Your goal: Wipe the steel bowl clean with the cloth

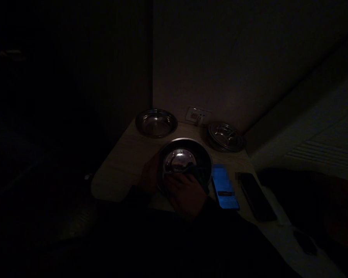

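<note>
The scene is very dark. A round steel bowl [202,148] rests at the front of the small table, its shiny bottom facing up at me. My left hand [150,175] grips the bowl's left rim; its fingertips are lost in shadow. Over the near side of the bowl, my right hand [187,193] presses a dark cloth [201,173] against the inside, fingers bent on it. A lit phone [224,187] lies just right of this hand.
On the pale tabletop [116,173], a steel plate [156,122] stands at the back left and a stack of steel plates [226,137] at the back right. A wall socket [197,115] sits behind them. A dark phone-like object [256,197] lies at right.
</note>
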The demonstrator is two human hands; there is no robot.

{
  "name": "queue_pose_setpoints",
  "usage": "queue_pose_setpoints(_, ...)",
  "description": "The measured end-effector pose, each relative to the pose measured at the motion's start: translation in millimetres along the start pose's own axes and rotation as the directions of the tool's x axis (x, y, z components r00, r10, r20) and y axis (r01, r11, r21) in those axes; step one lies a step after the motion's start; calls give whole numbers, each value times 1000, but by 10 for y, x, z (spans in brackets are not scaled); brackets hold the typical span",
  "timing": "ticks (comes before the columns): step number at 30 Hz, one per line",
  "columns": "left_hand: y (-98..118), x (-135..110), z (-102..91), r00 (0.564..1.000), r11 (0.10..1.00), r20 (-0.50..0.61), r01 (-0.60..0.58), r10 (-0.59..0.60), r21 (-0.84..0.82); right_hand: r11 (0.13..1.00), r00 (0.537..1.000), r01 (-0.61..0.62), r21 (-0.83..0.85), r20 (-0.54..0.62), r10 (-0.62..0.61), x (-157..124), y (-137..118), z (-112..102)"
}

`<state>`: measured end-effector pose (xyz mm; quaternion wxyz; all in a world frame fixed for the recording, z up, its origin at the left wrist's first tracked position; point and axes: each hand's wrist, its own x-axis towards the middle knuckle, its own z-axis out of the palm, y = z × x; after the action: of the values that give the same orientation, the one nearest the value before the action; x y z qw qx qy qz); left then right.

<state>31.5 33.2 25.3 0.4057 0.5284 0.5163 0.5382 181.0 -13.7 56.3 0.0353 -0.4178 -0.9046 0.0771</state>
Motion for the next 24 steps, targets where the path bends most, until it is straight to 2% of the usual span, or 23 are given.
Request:
queue_pose_setpoints(3,70,-31,25,1000,998,-13,25,-26,-66,999,996,-15,-36,82,18,-199,137,-88)
queue_pose_setpoints(6,90,-48,49,1000,992,5,28,-27,-121,997,994,-22,-75,104,29,-310,209,-117)
queue_pose_setpoints(12,32,-22,51,999,985,2,43,-43,-168,996,998,-20,-89,58,25,-161,101,-41)
queue_pose_setpoints(18,38,-28,52,998,985,-9,55,-57,-164,991,996,-39,-131,75,49,-237,177,-72)
queue_pose_setpoints(24,19,-3,42,998,994,-19,57,-59,-93,994,999,-25,-106,25,28,-132,137,-50)
